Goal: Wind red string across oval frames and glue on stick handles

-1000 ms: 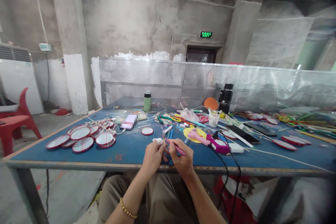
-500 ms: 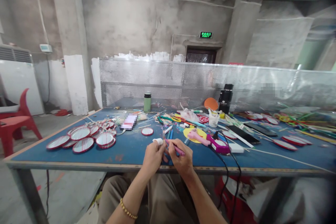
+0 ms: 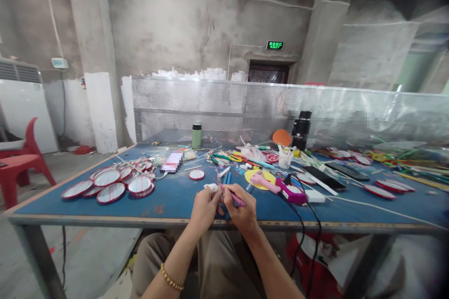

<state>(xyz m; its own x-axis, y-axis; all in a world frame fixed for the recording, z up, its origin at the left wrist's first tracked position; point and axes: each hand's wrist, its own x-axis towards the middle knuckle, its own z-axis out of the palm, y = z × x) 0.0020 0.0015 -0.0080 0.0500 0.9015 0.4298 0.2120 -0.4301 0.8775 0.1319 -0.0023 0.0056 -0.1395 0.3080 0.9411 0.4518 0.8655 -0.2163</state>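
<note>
My right hand (image 3: pixel 242 208) is closed around a pink-purple pen (image 3: pixel 239 200) near the table's front edge. Its tip meets the fingers of my left hand (image 3: pixel 204 208), which are pinched together beside it. What the left fingers hold is too small and covered to make out. A white wrapping or cover (image 3: pixel 212 187) shows at the left fingertips. Just beyond both hands lie blue pens (image 3: pixel 228 178) and a white pen-like stick (image 3: pixel 225 172). A small round red-rimmed disc (image 3: pixel 196 174) rests on the table to the left.
Stacked red-rimmed discs (image 3: pixel 107 178) lie on the left of the blue table (image 3: pixel 168 210). A phone (image 3: pixel 171 162) and a green bottle (image 3: pixel 197 136) stand behind. On the right are a purple device (image 3: pixel 292 192) with black cables, a yellow disc (image 3: pixel 260 180) and a black flask (image 3: pixel 301 131).
The right hand and the pink-purple pen have shifted very slightly. Both hands stay together in the same place, and the things on the table have not moved.
</note>
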